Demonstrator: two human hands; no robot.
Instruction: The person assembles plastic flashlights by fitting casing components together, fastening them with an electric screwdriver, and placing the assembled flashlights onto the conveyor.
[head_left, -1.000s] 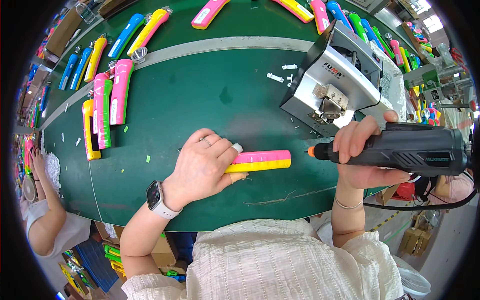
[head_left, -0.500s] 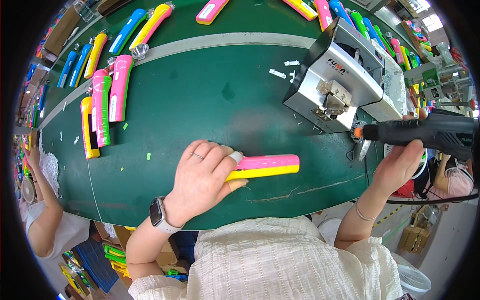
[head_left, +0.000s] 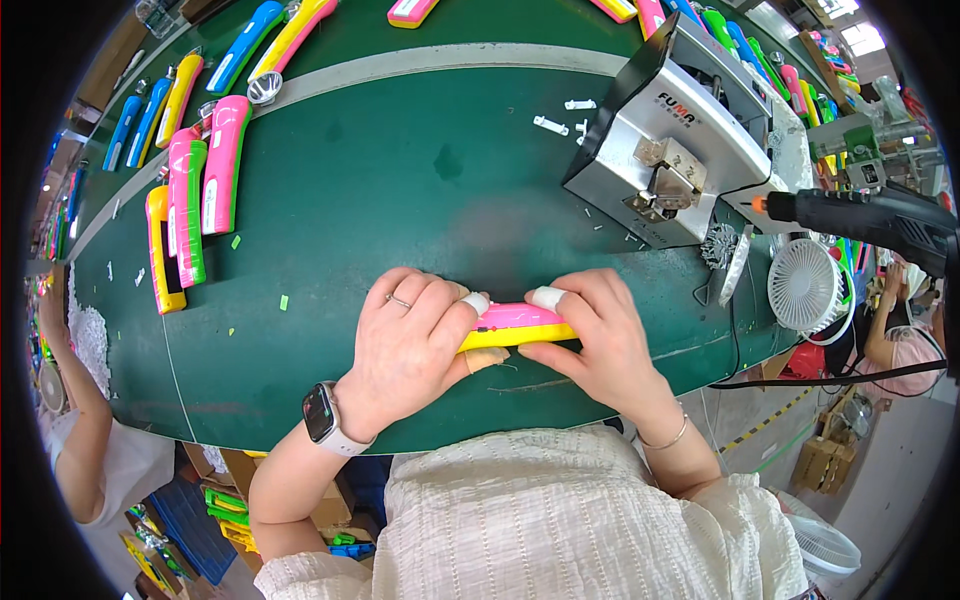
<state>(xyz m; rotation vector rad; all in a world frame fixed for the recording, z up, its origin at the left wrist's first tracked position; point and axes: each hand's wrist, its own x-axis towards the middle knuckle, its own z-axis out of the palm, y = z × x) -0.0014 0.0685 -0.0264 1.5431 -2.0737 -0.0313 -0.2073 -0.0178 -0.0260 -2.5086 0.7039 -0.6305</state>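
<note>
Head view: the left hand is closed around the left part of a pink-and-yellow casing, fingers curled over its far side and the thumb, wrapped in tan tape, along its near side. The right hand is partly closed and pinches the right end, its fingers at the far side and its thumb at the near edge. White covers sit on a finger of each hand.

The casing lies between the hands, near the person, low over the table or on it; which of the two cannot be told. Its long axis runs left to right, the right end slightly farther away. Pink faces the far side, yellow the near side; the hands hide both ends.

The green table spreads around them. At left lie a pink casing, a pink-and-green one and a yellow one, side by side. Far right stands a silver-and-black machine, small white parts just to its left. Farther right are a black electric screwdriver, well apart from the right hand, and a small white fan. At the left edge sits a co-worker.
</note>
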